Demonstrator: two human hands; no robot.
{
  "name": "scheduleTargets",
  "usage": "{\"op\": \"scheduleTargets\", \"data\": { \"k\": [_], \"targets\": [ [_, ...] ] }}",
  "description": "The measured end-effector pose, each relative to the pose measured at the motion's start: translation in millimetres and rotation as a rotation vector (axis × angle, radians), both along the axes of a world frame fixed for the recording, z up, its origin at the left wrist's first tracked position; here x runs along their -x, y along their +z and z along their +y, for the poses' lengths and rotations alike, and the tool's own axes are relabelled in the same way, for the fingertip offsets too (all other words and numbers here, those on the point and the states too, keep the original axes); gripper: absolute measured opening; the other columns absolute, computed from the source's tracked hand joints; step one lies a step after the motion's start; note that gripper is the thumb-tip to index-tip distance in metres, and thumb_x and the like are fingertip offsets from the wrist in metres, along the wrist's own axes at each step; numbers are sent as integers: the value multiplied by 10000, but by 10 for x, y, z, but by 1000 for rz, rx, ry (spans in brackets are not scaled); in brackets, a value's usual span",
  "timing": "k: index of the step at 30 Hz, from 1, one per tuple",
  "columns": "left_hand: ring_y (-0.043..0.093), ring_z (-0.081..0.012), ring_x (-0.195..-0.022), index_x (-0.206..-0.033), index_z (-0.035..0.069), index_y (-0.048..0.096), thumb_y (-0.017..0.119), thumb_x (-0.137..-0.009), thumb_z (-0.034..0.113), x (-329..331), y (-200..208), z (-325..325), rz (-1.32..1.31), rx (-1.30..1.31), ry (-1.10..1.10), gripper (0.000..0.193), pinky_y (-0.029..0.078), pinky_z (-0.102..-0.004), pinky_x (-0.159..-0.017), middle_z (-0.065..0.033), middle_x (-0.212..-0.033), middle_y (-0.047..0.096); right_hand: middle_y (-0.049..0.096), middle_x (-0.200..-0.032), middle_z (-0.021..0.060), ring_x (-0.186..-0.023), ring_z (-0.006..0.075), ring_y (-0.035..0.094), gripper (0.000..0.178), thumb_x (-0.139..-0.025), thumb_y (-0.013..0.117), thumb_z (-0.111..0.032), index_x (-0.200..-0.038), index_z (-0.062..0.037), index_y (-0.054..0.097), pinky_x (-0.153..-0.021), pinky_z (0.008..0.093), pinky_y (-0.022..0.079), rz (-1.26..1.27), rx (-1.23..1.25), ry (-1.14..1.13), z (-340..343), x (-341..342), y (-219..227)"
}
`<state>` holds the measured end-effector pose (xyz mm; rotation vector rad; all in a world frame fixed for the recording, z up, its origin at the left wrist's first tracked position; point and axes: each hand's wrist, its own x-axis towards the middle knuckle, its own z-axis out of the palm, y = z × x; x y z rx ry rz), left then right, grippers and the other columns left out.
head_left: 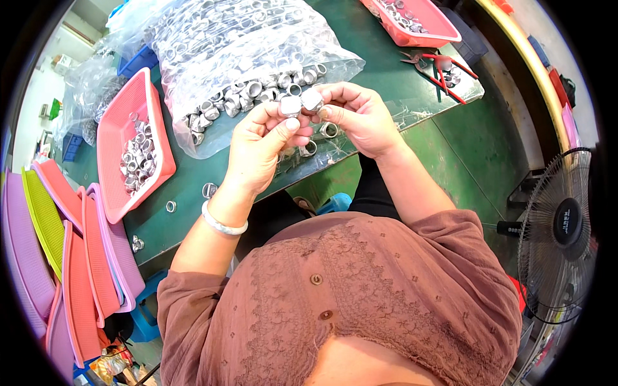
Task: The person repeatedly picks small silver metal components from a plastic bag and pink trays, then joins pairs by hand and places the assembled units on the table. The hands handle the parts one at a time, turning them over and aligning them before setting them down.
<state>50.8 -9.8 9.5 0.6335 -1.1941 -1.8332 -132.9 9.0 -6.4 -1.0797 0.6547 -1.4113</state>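
Green workbench [193, 186]: beside the clear bag [244, 58] of metal caps, left hand [261, 145] and right hand [360, 116] each pinch one cap [291, 106], apparently for close inspection.

We are seeing bright, even daylight falling on the green table [360, 38], shadows staying soft. Glare is shining off the clear plastic bag [212, 45]. Fisheye distortion is bending the edges, and a black rim is darkening the corners.
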Motion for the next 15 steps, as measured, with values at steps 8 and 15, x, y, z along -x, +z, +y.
{"op": "scheduleTargets", "data": {
  "k": [8, 15],
  "targets": [
    [628, -178, -807, -1027, 3, 533, 542, -874, 94, -53, -22, -22, 74, -129, -79, 179, 527, -267, -711, -112, -922, 624, 617, -921, 56, -838, 118, 583, 162, -807, 597, -5, -966, 23, 587, -770, 259, 481, 8, -5, -10, 33, -52, 32],
    [631, -182, -804, -1024, 4, 532, 545, -873, 97, -53, -48, -22, 72, -134, -68, 178, 531, -272, -718, -112, -922, 624, 619, -924, 54, -837, 112, 581, 171, -802, 605, -10, -970, 25, 593, -768, 248, 478, 5, -3, -12, 37, -71, 25]
  ]
}}
